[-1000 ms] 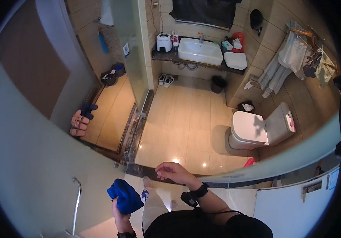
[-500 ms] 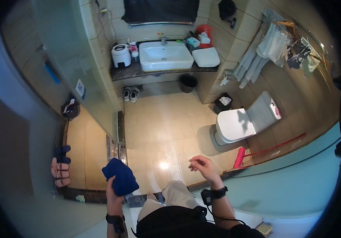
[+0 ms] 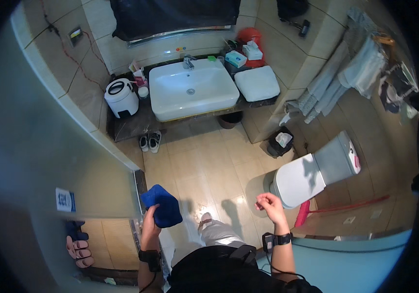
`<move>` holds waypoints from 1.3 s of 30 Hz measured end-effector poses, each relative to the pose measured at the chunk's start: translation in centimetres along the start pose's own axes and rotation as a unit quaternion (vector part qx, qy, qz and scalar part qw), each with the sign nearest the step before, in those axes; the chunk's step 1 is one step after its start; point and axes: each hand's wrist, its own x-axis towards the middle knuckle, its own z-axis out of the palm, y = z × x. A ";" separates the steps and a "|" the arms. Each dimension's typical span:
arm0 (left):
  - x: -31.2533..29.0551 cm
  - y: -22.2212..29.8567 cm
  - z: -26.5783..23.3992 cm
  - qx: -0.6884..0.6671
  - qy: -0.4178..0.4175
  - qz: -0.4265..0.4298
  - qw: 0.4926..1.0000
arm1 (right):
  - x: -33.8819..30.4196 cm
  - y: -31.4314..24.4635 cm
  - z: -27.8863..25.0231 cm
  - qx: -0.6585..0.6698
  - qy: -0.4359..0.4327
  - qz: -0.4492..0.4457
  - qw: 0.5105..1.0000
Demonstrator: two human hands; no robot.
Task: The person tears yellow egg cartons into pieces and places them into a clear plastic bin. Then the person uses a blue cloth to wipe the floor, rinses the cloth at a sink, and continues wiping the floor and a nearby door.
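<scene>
1. Your head camera looks steeply down from above your torso.
2. It faces the sink, farther off near the top.
3. Your left hand and right hand are closer, below centre.

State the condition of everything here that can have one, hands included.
Blue cloth: bunched, held up
Left hand: closed on the blue cloth
Right hand: holding nothing visible, fingers loosely curled
Toilet lid: down
Bin: bag-lined, white paper on top
Sneakers: side by side
Clothes: hanging
White appliance: lid shut
Tap: flow unclear
</scene>
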 end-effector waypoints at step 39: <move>70.9 -3.0 23.6 -0.324 0.009 -0.381 0.866 | 74.5 -17.3 18.6 0.186 -0.110 0.040 0.976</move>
